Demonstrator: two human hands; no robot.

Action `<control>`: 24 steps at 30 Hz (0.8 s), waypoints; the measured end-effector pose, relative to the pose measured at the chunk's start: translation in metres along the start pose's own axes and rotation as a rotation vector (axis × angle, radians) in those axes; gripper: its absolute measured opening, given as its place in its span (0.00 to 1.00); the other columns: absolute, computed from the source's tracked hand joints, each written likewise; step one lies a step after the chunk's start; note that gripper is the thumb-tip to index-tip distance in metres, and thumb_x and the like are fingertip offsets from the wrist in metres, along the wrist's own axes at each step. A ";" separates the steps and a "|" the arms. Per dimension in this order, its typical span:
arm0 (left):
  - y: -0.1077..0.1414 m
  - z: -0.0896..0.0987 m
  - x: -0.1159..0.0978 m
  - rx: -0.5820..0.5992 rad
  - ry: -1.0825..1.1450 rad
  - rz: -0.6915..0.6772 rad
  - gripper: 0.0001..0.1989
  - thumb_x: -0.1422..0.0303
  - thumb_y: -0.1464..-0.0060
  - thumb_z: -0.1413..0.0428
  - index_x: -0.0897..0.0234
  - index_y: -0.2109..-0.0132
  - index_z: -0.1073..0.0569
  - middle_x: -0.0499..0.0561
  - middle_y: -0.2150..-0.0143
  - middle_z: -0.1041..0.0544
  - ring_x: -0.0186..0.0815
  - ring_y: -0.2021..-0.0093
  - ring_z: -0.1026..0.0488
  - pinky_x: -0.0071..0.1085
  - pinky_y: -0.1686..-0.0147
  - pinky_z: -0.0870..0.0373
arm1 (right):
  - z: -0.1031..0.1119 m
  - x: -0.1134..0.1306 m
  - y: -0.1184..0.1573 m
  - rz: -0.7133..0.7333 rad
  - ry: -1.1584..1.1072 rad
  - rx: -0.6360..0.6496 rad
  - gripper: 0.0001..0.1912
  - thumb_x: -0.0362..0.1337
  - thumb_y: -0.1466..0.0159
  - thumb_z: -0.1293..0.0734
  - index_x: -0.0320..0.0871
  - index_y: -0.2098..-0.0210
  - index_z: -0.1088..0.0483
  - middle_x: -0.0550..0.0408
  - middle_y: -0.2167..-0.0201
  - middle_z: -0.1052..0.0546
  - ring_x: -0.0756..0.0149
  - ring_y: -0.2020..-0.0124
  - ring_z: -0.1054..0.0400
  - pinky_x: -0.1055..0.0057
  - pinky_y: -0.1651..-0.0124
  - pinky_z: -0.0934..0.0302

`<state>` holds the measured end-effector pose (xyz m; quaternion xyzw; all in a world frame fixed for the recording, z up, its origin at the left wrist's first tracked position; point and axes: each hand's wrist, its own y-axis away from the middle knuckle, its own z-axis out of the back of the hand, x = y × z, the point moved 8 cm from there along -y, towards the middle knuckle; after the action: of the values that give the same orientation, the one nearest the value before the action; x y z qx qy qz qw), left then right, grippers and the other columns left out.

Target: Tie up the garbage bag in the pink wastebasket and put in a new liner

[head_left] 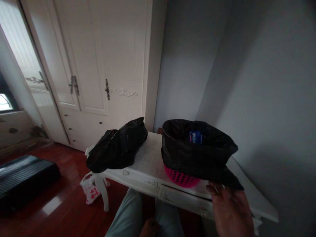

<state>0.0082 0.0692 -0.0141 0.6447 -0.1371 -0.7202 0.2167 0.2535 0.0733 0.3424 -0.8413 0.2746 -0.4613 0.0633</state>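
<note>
A pink basket (pixel 181 177) stands on the white table (pixel 150 154), lined with a black plastic bag (pixel 195 156) that folds over its rim. Inside the bag lies a blue package (pixel 195 137). My right hand (pixel 230 207) is at the basket's right front, its fingers at the hanging lower edge of the bag and partly hidden beneath it. Low in the view, my left hand (pixel 150 227) is near my legs, mostly cut off by the frame and dark. Another black plastic bag (pixel 118 146) lies crumpled on the left end of the table.
A white wardrobe (pixel 125 49) stands behind the table. On the red floor (pixel 69 191), a white and red plastic bag (pixel 91 189) sits by the table leg, and a dark suitcase (pixel 27 177) lies at the left. The table's front drawer (pixel 182 199) is slightly open.
</note>
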 end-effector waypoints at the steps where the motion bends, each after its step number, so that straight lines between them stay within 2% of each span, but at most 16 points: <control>1: 0.001 0.002 -0.001 -0.005 0.001 -0.011 0.16 0.68 0.66 0.35 0.60 0.83 0.37 0.44 0.82 0.39 0.41 0.68 0.32 0.36 0.64 0.35 | -0.004 0.009 -0.003 0.025 0.001 0.018 0.12 0.41 0.41 0.24 0.49 0.57 0.21 0.54 0.61 0.18 0.63 0.63 0.23 0.66 0.62 0.27; 4: 0.007 0.008 -0.009 -0.030 0.020 -0.085 0.14 0.66 0.64 0.35 0.60 0.81 0.35 0.45 0.80 0.36 0.40 0.67 0.32 0.35 0.63 0.35 | -0.016 0.027 -0.015 0.122 0.012 0.080 0.13 0.42 0.43 0.23 0.49 0.58 0.20 0.53 0.60 0.18 0.60 0.61 0.23 0.64 0.61 0.27; 6: 0.012 0.011 -0.016 -0.046 0.044 -0.145 0.12 0.64 0.63 0.36 0.60 0.78 0.33 0.46 0.78 0.34 0.39 0.68 0.33 0.34 0.65 0.35 | -0.015 0.034 -0.026 0.212 0.088 0.057 0.14 0.40 0.43 0.23 0.48 0.57 0.19 0.53 0.55 0.18 0.59 0.54 0.24 0.63 0.53 0.28; 9: 0.021 0.011 -0.031 -0.032 0.107 -0.207 0.15 0.56 0.60 0.37 0.60 0.73 0.31 0.47 0.75 0.33 0.37 0.71 0.35 0.32 0.69 0.37 | -0.012 0.040 -0.043 0.339 0.334 0.026 0.18 0.36 0.42 0.23 0.44 0.52 0.20 0.50 0.47 0.21 0.57 0.46 0.28 0.59 0.40 0.35; 11: 0.031 0.010 -0.050 0.007 0.162 -0.276 0.19 0.50 0.58 0.38 0.61 0.71 0.30 0.47 0.74 0.34 0.35 0.72 0.37 0.31 0.71 0.38 | -0.022 0.047 -0.053 0.415 0.504 0.122 0.21 0.37 0.41 0.24 0.43 0.48 0.22 0.48 0.46 0.22 0.55 0.45 0.28 0.57 0.40 0.36; 13: 0.049 0.010 -0.082 0.066 0.199 -0.392 0.24 0.44 0.55 0.40 0.62 0.67 0.28 0.48 0.72 0.33 0.35 0.71 0.36 0.31 0.70 0.37 | -0.040 0.060 -0.058 0.527 0.658 0.258 0.20 0.38 0.38 0.27 0.45 0.46 0.23 0.48 0.49 0.21 0.54 0.47 0.27 0.58 0.44 0.33; 15: 0.078 0.011 -0.124 0.128 0.178 -0.531 0.25 0.43 0.49 0.41 0.63 0.64 0.26 0.49 0.71 0.30 0.35 0.70 0.34 0.31 0.68 0.35 | -0.060 0.078 -0.058 0.679 0.820 0.354 0.15 0.37 0.35 0.29 0.47 0.48 0.23 0.49 0.53 0.20 0.55 0.51 0.25 0.60 0.48 0.30; 19: 0.155 0.026 -0.220 0.103 0.110 -0.872 0.14 0.55 0.36 0.46 0.61 0.59 0.25 0.51 0.66 0.26 0.35 0.65 0.30 0.30 0.64 0.32 | -0.092 0.105 -0.055 0.913 1.048 0.444 0.04 0.34 0.33 0.34 0.48 0.62 0.26 0.54 0.68 0.25 0.60 0.64 0.28 0.64 0.62 0.33; 22: 0.210 0.032 -0.285 0.110 0.030 -1.108 0.07 0.65 0.33 0.48 0.60 0.55 0.25 0.52 0.61 0.24 0.35 0.61 0.27 0.29 0.60 0.30 | -0.106 0.112 -0.055 0.993 1.078 0.514 0.06 0.32 0.32 0.35 0.47 0.67 0.33 0.56 0.71 0.31 0.63 0.67 0.32 0.65 0.63 0.36; 24: 0.236 0.035 -0.321 0.097 -0.004 -1.215 0.06 0.70 0.34 0.48 0.59 0.53 0.27 0.52 0.58 0.23 0.34 0.59 0.26 0.28 0.59 0.29 | -0.113 0.114 -0.057 1.022 1.066 0.565 0.07 0.31 0.32 0.36 0.47 0.66 0.35 0.56 0.70 0.31 0.63 0.66 0.32 0.66 0.63 0.37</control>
<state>0.0297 0.0184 0.3816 0.6153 0.2224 -0.7091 -0.2629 0.2330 0.0786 0.5111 -0.2288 0.4928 -0.7682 0.3387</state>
